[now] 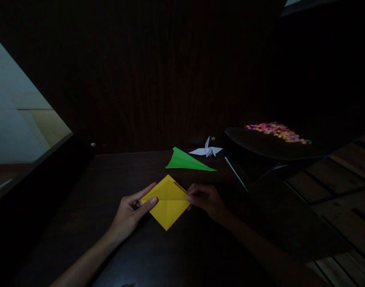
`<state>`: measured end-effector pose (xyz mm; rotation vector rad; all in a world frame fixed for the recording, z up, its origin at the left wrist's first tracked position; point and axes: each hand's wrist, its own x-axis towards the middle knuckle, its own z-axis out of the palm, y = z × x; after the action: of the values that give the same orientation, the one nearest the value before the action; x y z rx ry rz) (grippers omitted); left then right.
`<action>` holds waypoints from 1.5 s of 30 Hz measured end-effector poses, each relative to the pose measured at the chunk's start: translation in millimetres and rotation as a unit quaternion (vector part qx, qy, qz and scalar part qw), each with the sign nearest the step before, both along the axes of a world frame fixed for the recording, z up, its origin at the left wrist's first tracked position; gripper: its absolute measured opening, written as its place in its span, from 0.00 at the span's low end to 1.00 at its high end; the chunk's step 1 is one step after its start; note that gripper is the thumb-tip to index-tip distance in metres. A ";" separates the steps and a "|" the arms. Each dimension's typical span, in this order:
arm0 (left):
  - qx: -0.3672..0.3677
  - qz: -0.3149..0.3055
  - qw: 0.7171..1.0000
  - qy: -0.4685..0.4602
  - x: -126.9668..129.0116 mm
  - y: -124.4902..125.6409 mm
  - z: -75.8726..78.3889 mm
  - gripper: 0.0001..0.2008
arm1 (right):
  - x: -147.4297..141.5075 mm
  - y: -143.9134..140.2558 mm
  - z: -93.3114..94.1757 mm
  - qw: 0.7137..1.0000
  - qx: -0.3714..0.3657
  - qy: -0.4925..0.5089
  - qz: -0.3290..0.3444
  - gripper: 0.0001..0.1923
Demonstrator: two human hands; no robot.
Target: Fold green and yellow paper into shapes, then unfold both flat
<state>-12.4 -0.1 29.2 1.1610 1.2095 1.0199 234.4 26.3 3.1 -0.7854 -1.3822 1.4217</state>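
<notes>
A creased square of yellow origami paper is held cornerwise above the dark surface, like a diamond. Creases cross at its middle. My left hand grips its left corner, thumb on top and fingers behind. At the right corner, my right hand pinches the paper between thumb and fingertips. Just beyond the yellow sheet lies a green paper plane, its narrow tip pointing right. Behind that stands a white paper crane with wings spread.
A thin pale strip lies right of the crane. Many small colourful pieces are heaped on a dark rounded ledge at the back right. A dark upright panel rises behind, and slatted wood shows at right.
</notes>
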 end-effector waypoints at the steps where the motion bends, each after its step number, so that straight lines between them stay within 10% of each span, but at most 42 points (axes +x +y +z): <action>1: 0.002 0.002 1.000 -0.001 -0.6 0.6 -1.2 0.29 | 0.0 -0.3 0.9 1.000 0.003 -0.007 0.002 0.12; 10: 0.019 0.015 1.000 -0.019 -6.4 2.8 -19.0 0.26 | -3.7 -1.3 -1.0 0.999 0.015 -0.023 -0.018 0.08; 24: -0.019 -0.086 0.994 -0.071 2.7 -3.2 -10.1 0.40 | -2.4 -1.8 -0.5 0.998 0.026 -0.059 -0.020 0.09; 45: -0.010 -0.112 0.991 -0.076 11.2 -8.7 -7.4 0.33 | -9.9 -10.0 5.5 0.992 0.052 -0.112 -0.029 0.09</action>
<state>-1.2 -8.9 21.8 1.1536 0.9438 0.9071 224.6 16.4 8.7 -0.9317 -1.5781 1.2336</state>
